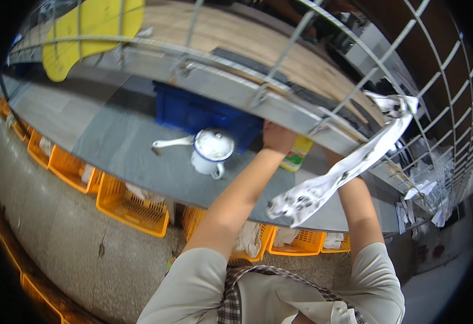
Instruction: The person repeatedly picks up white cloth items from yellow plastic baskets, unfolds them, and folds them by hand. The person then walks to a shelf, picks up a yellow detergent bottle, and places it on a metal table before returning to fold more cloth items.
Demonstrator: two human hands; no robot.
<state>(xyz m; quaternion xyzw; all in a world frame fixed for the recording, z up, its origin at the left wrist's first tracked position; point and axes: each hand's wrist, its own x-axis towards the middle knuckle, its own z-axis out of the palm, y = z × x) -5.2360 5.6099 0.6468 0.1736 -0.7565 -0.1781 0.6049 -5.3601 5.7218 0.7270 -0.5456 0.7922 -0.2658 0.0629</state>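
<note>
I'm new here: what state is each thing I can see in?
White mug: upright; top white, lid or contents unclear.
Blue bin: behind the mug, partly hidden.
Yellow-green package: beside the left hand, partly covered; open or shut unclear.
Spotted white cloth strip: fastened at the wire mesh, dangling.
Orange crates: uncovered, several holding pale cloth.
Left hand: bare, fingers hidden.
Right hand: mostly hidden; grip unclear.

My pale grey shirt (274,302), short sleeves (190,283) creased, fills the lower frame, a dark checked band (229,308) curving over it.
</note>
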